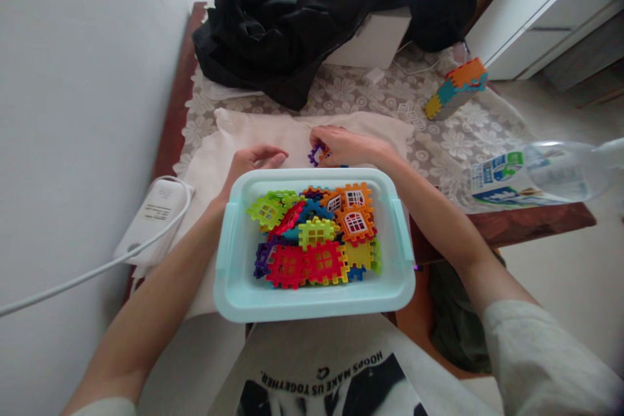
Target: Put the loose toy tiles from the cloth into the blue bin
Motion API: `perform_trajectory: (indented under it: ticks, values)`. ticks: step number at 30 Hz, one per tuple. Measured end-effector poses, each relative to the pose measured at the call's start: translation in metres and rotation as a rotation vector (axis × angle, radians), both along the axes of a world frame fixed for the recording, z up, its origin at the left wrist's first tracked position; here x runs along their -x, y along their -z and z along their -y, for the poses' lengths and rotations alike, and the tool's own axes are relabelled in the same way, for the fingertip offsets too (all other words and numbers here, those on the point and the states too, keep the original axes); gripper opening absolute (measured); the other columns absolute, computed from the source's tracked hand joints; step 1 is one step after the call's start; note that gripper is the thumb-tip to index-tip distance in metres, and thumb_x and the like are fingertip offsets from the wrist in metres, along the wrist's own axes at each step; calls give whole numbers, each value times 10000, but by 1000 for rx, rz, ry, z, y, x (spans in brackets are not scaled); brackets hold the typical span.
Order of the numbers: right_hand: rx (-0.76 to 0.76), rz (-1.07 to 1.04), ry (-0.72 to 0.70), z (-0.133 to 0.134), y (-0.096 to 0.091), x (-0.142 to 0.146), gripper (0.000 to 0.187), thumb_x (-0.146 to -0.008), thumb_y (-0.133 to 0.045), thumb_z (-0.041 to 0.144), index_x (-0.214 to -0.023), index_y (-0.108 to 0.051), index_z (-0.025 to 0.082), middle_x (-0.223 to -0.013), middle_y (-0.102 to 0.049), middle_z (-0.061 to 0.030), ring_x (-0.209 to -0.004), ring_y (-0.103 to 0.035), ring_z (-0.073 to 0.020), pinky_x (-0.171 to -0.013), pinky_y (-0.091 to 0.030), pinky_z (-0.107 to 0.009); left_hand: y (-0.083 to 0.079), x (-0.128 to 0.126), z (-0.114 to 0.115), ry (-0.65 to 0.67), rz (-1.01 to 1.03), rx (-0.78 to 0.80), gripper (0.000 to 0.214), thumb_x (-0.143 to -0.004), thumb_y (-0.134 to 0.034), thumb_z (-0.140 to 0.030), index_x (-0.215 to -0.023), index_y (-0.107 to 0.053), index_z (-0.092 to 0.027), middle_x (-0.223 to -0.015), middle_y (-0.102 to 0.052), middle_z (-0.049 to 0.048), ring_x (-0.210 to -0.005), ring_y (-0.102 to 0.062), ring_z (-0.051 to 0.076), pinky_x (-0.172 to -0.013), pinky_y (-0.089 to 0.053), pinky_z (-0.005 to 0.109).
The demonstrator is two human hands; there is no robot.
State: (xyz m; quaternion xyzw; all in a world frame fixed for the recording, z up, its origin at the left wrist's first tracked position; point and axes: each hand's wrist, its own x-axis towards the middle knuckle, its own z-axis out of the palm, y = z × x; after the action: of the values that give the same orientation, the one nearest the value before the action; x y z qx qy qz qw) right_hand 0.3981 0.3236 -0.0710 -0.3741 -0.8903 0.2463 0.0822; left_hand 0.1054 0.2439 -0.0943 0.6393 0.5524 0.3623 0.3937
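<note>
Beyond the far rim of a light blue plastic bin [234, 286], my right hand [336, 143] pinches a purple and orange interlocking building piece [318, 154] just over the white cloth. A sliver of blue shows under that hand, partly hidden by the bin's rim. To its left my left hand [258, 159] rests low over the cloth, fingers apart, with nothing in them that I can see. Notched plastic building pieces fill the bin: red window squares [324, 261], orange ones with white window frames [355, 223], and lime green ones [268, 209].
White cloth [273, 127] covers the near table. A built block structure [455, 91] stands at the back right, with a clear plastic bottle [546, 172] lying near the right edge. Black fabric [283, 13] drapes over a white box [373, 39]. A white charger [156, 214] with a cable sits left.
</note>
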Motion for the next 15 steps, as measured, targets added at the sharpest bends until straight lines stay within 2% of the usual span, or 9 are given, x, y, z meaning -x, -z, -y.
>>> perform_trajectory:
  ticks: [2,4,7,10,12,15]
  values:
    - [39,-49,-13,-5,3,-1,320,-905,-862,304,-1181,-771,171,-1036,-784,-15,-921,-670,-134,-793,-490,-314,-5,-1,-1,-62,200,31,570,-943,-798,-757,-1064,-796,-200,-1189,-897,159,-1163,-866,342,-1140,-681,533]
    - [53,-88,-24,-9,1,-1,257,-929,-839,326,-1141,-776,196,-1018,-788,2,-903,-672,-126,-801,-490,-307,-13,2,-1,-15,381,115,610,-959,-716,-818,-1081,-729,-221,-1331,-877,173,-1272,-852,354,-1209,-658,577]
    - [22,-124,14,-11,-9,-4,186,-931,-849,291,-1086,-757,243,-1067,-824,-15,-940,-698,-191,-866,-521,-342,-25,7,6,203,546,305,731,-954,-641,-889,-1274,-679,-233,-1621,-762,204,-1460,-778,392,-1272,-620,621]
    - [6,-197,65,-13,-23,-13,180,-961,-841,320,-1062,-725,226,-1054,-808,-41,-962,-691,-224,-876,-531,-365,-35,9,19,450,554,441,995,-887,-643,-962,-1572,-609,-242,-1779,-637,208,-1598,-678,448,-1249,-638,643]
    - [-3,-295,89,-16,-32,-20,228,-968,-860,356,-1049,-705,209,-1020,-772,-41,-959,-668,-218,-868,-531,-364,-37,10,26,567,496,528,1150,-842,-617,-986,-1716,-546,-243,-1750,-665,206,-1563,-701,490,-1181,-675,665]
    - [22,-475,101,-15,-47,-27,335,-949,-924,425,-1022,-677,210,-957,-692,-14,-905,-619,-192,-823,-530,-345,-33,16,28,614,432,641,1247,-755,-618,-956,-1726,-589,-175,-1534,-809,232,-1378,-806,541,-1078,-702,691]
